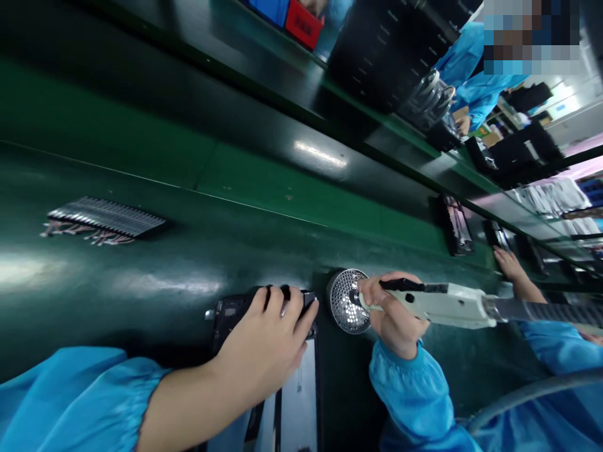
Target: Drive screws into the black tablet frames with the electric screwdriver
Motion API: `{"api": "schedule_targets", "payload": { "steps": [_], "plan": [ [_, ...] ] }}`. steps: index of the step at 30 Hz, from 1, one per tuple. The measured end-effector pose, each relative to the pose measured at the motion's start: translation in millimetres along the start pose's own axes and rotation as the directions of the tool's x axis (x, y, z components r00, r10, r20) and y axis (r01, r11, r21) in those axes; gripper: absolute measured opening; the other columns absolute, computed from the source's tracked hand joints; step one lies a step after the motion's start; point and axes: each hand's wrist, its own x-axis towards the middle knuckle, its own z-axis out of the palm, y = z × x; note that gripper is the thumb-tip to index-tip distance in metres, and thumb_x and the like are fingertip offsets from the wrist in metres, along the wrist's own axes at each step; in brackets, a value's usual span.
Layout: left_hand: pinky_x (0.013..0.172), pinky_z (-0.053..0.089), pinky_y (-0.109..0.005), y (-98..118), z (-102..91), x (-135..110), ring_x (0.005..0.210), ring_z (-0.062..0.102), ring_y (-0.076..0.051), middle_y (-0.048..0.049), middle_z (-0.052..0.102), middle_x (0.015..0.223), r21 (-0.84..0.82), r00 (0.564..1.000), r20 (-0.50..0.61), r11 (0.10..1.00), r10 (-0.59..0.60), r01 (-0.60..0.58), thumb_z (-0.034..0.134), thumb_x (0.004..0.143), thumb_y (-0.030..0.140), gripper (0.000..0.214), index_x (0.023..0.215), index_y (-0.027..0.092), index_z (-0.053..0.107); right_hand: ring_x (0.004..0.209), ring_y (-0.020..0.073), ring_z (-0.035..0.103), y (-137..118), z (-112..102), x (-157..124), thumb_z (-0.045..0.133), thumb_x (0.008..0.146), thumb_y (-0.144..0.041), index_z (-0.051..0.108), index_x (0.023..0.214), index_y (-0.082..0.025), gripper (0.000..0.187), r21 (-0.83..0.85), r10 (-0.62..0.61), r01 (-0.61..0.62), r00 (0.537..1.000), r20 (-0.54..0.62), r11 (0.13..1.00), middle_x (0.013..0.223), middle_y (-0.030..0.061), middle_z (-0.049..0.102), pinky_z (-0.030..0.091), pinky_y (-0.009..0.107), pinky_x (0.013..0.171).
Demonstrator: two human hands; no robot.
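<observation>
My left hand (268, 339) lies on top of a flat black device (226, 311) at the near edge of the green belt (141, 188), its fingers curled over the device's far end. My right hand (393, 314) is wrapped round a white powered screwdriver (452, 304) with a black lever. The tool's tip points at a round perforated metal dish (346, 301) just right of the device. Both my sleeves are bright blue.
A strip of silver parts with thin wires (106, 216) lies on the belt at the left. More black devices (455, 226) sit farther along. Another person's hand (511, 267) rests on the belt to the right. Black trays (377, 50) stand on the far shelf.
</observation>
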Motion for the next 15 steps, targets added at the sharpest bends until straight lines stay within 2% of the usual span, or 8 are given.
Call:
{"api": "schedule_targets", "payload": {
  "steps": [3,7,11,15],
  "plan": [
    [0.087,0.053,-0.057,2.5,0.2,-3.6,0.106,0.066,-0.043,-0.0243,0.066,0.129,0.071,0.998,0.044,0.997,-0.044,0.04,0.059,0.095,0.051,0.06,0.147,0.021,0.056,0.05,0.015,0.051,-9.9,0.5,1.1,0.062,0.083,-0.011,0.069,0.105,-0.024,0.026,-0.013,-0.018,0.018,1.0,0.008,1.0,0.058,-0.0037,0.055,0.049,0.033,0.059],
    [0.091,0.052,-0.055,3.7,0.7,-4.7,0.109,0.066,-0.042,-0.0233,0.067,0.13,0.111,0.997,0.065,0.993,-0.041,0.033,0.057,0.097,0.051,0.06,0.146,0.017,0.057,0.052,0.0148,0.053,-43.7,6.2,-2.9,0.061,0.085,-0.011,0.069,0.107,-0.022,0.027,0.01,-0.076,0.075,0.996,0.038,0.997,0.059,-0.003,0.054,0.051,0.037,0.063],
    [0.091,0.052,-0.052,3.1,0.0,-3.3,0.111,0.065,-0.041,-0.0231,0.064,0.135,0.117,0.997,0.072,0.993,-0.031,0.022,0.055,0.099,0.05,0.06,0.147,0.014,0.055,0.06,0.0171,0.059,-66.1,24.1,-18.0,0.063,0.088,-0.01,0.069,0.11,-0.024,0.027,-0.012,0.016,-0.015,0.994,0.109,1.0,0.066,-0.0014,0.059,0.054,0.044,0.071],
    [0.091,0.051,-0.051,2.4,-0.5,-1.9,0.111,0.065,-0.04,-0.0231,0.062,0.136,0.109,0.995,0.096,0.994,-0.036,0.026,0.053,0.1,0.052,0.062,0.149,0.013,0.053,0.066,0.0195,0.064,-57.7,44.1,-31.9,0.066,0.088,-0.01,0.069,0.107,-0.024,0.024,-0.009,0.11,-0.11,0.986,0.129,0.994,0.071,0.001,0.063,0.056,0.039,0.064]
  ]
}}
